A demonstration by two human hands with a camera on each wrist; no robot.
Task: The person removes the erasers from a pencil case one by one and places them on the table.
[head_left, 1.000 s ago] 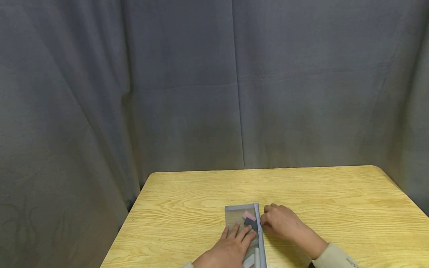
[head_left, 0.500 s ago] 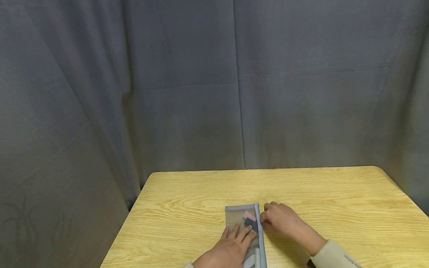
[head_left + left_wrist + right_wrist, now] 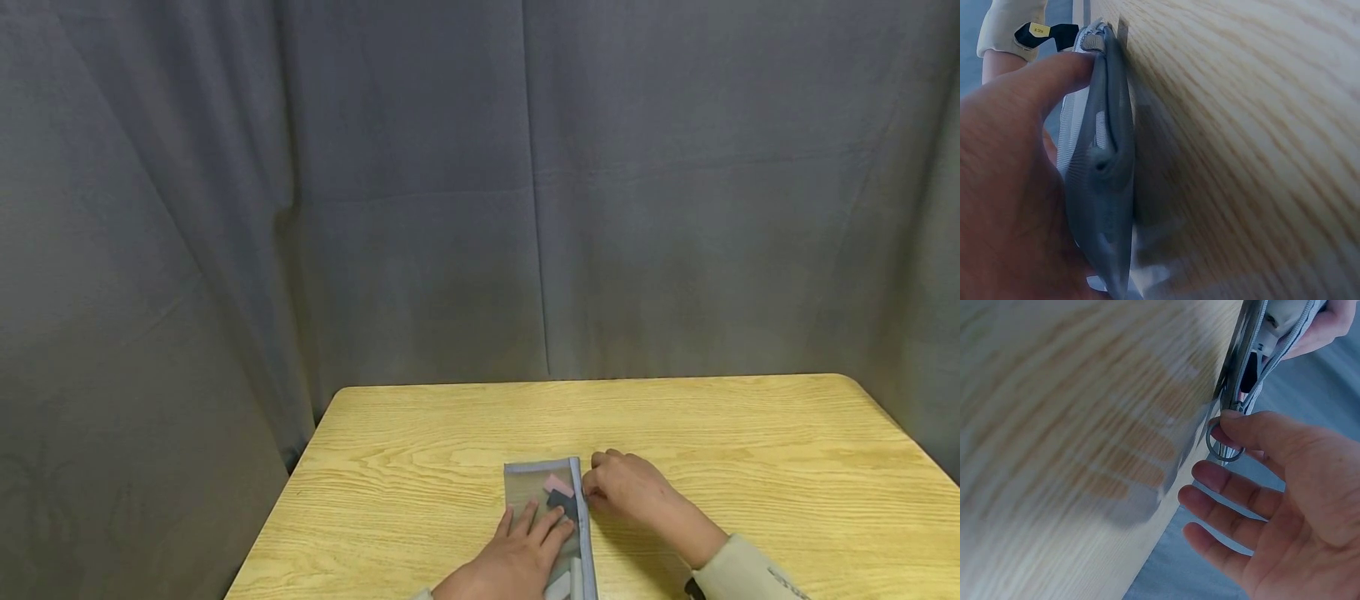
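Observation:
A see-through mesh pouch (image 3: 525,483) with blue-grey edging lies on the table, its zipper side facing right. My left hand (image 3: 510,558) rests on the mesh with spread fingers; in the left wrist view its thumb (image 3: 1066,70) lies along the pouch's edge by the zipper end. Thumb and forefinger of my right hand (image 3: 1297,487) pinch the zipper's ring pull (image 3: 1229,460), the other fingers loosely extended. Zipper teeth stand apart in the right wrist view, baring a black piece (image 3: 1250,378) and a grey thing (image 3: 1282,315) inside. A pink piece (image 3: 558,484) shows through the mesh.
The wood-grain table (image 3: 420,425) extends around the pouch on both sides and behind it. Grey curtains (image 3: 420,208) hang beyond its far edge and at the sides. A light sleeve (image 3: 742,571) covers the right forearm, with a black strap (image 3: 695,588) at the wrist.

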